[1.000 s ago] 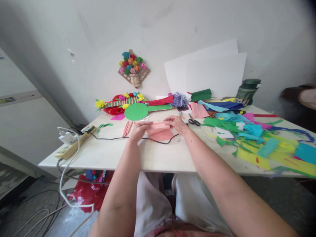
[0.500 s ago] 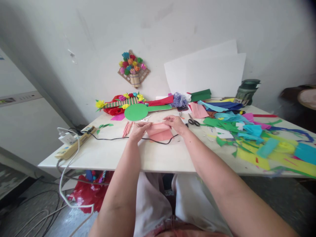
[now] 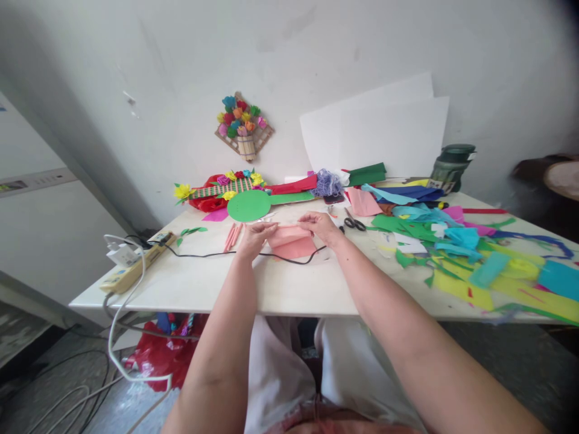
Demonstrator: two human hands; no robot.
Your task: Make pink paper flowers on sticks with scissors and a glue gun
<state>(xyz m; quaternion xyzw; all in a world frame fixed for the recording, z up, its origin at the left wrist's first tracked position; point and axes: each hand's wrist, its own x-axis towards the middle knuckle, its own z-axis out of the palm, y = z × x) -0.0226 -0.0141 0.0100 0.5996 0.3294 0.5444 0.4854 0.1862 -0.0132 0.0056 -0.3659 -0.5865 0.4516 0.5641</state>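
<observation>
A folded pink paper sheet (image 3: 292, 241) lies on the white table (image 3: 271, 289) in front of me. My left hand (image 3: 254, 237) pinches its left edge and my right hand (image 3: 323, 226) holds its upper right edge, both resting on the tabletop. A thin black cable (image 3: 212, 254) runs under the paper. Several pink rolled paper sticks (image 3: 231, 235) lie just left of my left hand. Black scissors (image 3: 354, 223) rest right of my right hand.
A green paper circle (image 3: 249, 205) and a flower-decorated craft piece (image 3: 221, 187) sit at the back. Coloured paper scraps (image 3: 456, 253) cover the table's right side. A power strip (image 3: 131, 265) lies at the left edge. White sheets (image 3: 380, 132) lean on the wall beside a green jar (image 3: 455, 166).
</observation>
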